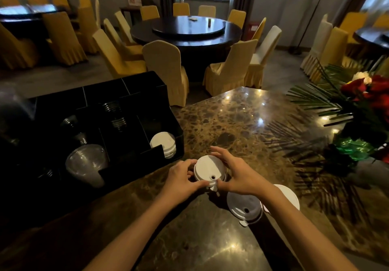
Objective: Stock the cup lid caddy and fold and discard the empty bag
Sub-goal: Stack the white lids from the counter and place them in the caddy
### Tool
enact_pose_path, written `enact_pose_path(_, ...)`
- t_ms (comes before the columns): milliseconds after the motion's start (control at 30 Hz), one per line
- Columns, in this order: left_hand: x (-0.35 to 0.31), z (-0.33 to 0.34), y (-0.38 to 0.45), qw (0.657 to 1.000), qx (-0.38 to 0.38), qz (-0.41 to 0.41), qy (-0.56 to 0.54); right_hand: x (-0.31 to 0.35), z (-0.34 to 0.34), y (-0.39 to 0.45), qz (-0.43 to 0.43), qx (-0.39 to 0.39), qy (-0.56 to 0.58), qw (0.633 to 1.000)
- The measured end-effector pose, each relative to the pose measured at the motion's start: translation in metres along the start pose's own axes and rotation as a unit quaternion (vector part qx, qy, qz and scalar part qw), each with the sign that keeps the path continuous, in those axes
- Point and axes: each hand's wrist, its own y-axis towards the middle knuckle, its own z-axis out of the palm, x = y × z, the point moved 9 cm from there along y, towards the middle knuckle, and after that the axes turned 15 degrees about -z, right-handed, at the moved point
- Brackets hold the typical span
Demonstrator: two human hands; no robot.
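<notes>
Both hands, the left hand [182, 176] and right hand [235, 175], clasp a stack of white lids [208, 170] from either side above the marble counter [242, 123], just right of the black caddy [101, 123].

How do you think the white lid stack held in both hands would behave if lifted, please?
The lid stack looks thin plastic, so probably light. Loosely nested lids could slide apart, which may be why both hands, left and right, hold it. Its rims likely flex if squeezed.

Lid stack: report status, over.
Left hand and right hand both clasp lid stack above counter. Caddy partly stocked. More lids wait. Path clear.
</notes>
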Motion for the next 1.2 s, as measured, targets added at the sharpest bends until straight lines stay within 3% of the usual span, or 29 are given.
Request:
enact_pose_path(633, 0.009, 0.013, 0.016, 1.0, 0.002, -0.015, 0.02, -0.033, 0.01, 0.008, 0.017, 0.03, -0.039, 0.999)
enact_pose_path(867, 0.01, 0.01, 0.018, 0.997, 0.058, -0.033, -0.03, -0.023, -0.001, 0.001, 0.011, -0.002, -0.043, 0.999)
enact_pose_path(1200, -0.025, 0.02, -0.011, 0.993, 0.098, 0.033, -0.052, -0.003, -0.031, -0.05, 0.013, -0.062, -0.04, 0.997)
